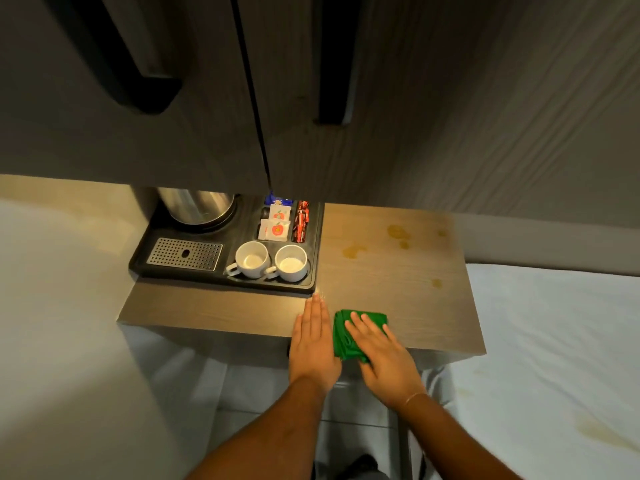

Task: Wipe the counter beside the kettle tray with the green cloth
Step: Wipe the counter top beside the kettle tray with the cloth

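A folded green cloth (343, 332) lies on the wooden counter (391, 271) near its front edge, to the right of the black kettle tray (145, 265). My right hand (384, 355) rests flat on top of the cloth, fingers spread, pressing it down. My left hand (313, 344) lies flat on the bare counter just left of the cloth, fingers together, its fingertips near the tray's front right corner. Several yellowish stains (398, 233) mark the counter behind the cloth.
The tray holds a steel kettle (197, 206), a perforated drip grate (185, 254), two white cups (270, 263) and sachets (277, 223). Dark cabinet doors (207, 84) hang low over the counter. A white bed (554, 341) with stains lies right; a pale wall stands left.
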